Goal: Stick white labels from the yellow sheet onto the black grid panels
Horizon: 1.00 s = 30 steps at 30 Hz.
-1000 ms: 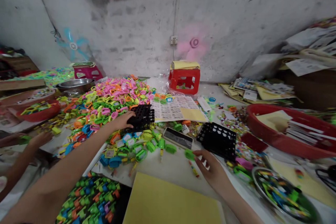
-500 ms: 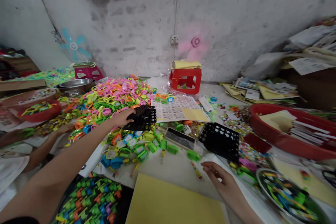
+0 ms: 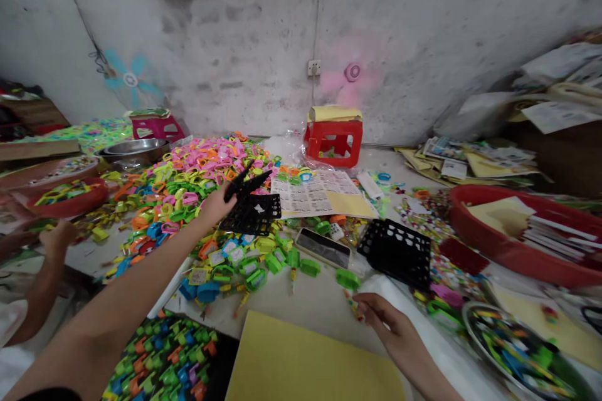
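Note:
My left hand is closed on a black perforated plastic tray, lifted and tilted nearly edge-on. Beneath it another black tray lies on the heap of colourful plastic toy watches. At the front right, my right hand has its fingertips pinched at the lower end of a small striped pencil on the table. A green toy watch lies just beyond that pencil. Below my left forearm, a dark tray holds rows of coloured plastic pieces.
A yellow sheet lies in front of me. Beyond are a phone, a third black tray and a printed sheet. At right stand a red basin and a metal bowl. A co-worker's hand is at left.
My left hand has raised one black tray off the other and tipped it up. My right hand has moved slightly left, onto the striped pencil. The co-worker's hand has moved left.

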{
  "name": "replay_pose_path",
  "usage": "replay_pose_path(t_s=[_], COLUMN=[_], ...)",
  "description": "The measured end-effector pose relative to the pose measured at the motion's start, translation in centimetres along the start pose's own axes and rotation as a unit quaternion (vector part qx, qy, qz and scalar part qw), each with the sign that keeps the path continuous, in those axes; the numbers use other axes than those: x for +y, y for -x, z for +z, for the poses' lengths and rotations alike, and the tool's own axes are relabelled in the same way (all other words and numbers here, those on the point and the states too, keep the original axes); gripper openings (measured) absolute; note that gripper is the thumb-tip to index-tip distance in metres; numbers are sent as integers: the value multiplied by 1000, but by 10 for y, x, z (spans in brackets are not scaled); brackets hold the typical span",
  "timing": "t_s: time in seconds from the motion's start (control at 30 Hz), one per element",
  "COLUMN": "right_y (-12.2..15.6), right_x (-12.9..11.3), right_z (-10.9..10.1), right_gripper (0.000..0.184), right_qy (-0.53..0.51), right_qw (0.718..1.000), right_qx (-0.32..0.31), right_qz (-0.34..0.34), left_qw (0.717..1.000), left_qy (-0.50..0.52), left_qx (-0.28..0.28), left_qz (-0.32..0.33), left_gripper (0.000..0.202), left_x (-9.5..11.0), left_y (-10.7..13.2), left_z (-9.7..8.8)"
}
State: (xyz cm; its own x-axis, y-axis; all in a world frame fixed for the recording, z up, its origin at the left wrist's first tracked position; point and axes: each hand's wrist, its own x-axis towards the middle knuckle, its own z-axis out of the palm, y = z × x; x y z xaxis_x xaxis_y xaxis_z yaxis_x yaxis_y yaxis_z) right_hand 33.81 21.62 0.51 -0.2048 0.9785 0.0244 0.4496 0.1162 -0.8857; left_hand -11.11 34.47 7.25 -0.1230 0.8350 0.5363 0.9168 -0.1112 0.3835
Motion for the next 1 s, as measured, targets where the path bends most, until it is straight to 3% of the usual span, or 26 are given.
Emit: replay_pose_path(t_s=[0.13,0.2,0.27,0.33,0.4,0.5,0.67,0.73,0.83,0.9,1.0], right_y=[1,2,6,16,30,54,79,84,90,92,90], right_x=[-5,-14,-30,-51,-72,-90,-71,-59,-51,-52,-54], right_z=[6,14,25,39,52,68,72,68,59,52,40], right_gripper=[44,44,47,55,62,56,45,42,34,48,72], right_qy=[-47,-90,-148,-221,-298,-414,-594,-619,-610,-593,-542], right_qw=[999,996,989,975,954,906,767,732,740,763,819], right_qx=[1,0,-4,-13,-28,-65,-192,-218,-174,-126,-33], right_qz=[-8,-2,10,19,25,62,148,180,225,224,184], left_qw=[986,973,957,941,938,917,864,842,806,778,721], left_qy=[32,72,153,242,278,331,401,434,482,517,575], left_qx=[139,186,205,176,111,59,-11,-45,-73,-64,-34], left_qz=[-91,-115,-135,-160,-175,-215,-304,-316,-335,-351,-386], left_gripper=[36,33,31,29,29,32,38,39,44,51,60], left_x=[15,31,53,79,105,131,140,142,149,156,166], left_y=[-7,5,31,69,111,162,204,212,222,226,228], left_z=[-27,-41,-51,-53,-48,-33,-9,-3,2,4,7])
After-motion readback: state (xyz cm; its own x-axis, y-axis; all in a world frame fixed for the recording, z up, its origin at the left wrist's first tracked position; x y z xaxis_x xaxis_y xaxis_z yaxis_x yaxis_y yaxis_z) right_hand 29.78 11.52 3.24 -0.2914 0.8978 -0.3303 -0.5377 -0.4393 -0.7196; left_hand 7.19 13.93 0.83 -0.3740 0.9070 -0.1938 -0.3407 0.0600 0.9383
